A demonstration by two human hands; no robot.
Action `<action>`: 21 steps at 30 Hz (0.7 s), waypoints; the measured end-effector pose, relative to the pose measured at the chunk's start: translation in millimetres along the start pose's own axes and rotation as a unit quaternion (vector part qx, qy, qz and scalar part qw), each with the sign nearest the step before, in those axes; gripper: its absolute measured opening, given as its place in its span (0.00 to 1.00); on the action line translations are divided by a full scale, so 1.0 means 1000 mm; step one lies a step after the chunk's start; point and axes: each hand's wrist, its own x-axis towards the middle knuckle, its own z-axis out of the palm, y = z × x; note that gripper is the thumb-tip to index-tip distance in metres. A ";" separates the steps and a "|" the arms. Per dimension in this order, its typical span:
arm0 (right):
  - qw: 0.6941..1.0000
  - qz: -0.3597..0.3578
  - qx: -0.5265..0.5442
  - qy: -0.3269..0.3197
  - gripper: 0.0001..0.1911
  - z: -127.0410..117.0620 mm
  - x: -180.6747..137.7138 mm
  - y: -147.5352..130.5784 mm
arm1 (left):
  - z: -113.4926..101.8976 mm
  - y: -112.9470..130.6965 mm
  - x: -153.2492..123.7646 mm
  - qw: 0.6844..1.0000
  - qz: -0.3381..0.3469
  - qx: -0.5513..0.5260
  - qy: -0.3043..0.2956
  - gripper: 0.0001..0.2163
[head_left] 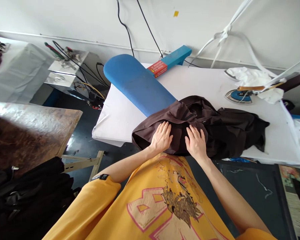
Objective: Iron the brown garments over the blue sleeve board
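Note:
A dark brown garment (222,130) lies bunched on the white ironing table (200,83), with its near end pulled over the tip of the blue sleeve board (137,83). My left hand (162,137) lies flat on the cloth near the board's end, fingers stretched out. My right hand (196,142) rests beside it on the same cloth, fingers spread and flat. Neither hand grips anything.
An iron (238,95) with a wooden handle sits at the table's far right beside white cloth (255,80). Cables hang from the wall. A metal unit (72,73) stands at the left. A worn wooden table (27,130) and dark clothes (32,196) are near left.

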 end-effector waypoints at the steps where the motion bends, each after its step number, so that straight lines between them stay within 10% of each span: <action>1: 1.000 0.000 0.002 0.000 0.27 0.000 0.000 0.000 | -0.001 -0.002 0.002 1.000 -0.005 0.002 0.001 0.26; 12: 1.000 0.009 0.002 -0.004 0.27 0.001 0.000 -0.001 | -0.035 -0.022 -0.007 0.994 -0.080 0.010 0.076 0.18; 21: 1.000 0.004 0.011 0.004 0.28 0.001 0.000 -0.001 | -0.011 0.004 -0.001 0.999 0.030 -0.029 0.029 0.20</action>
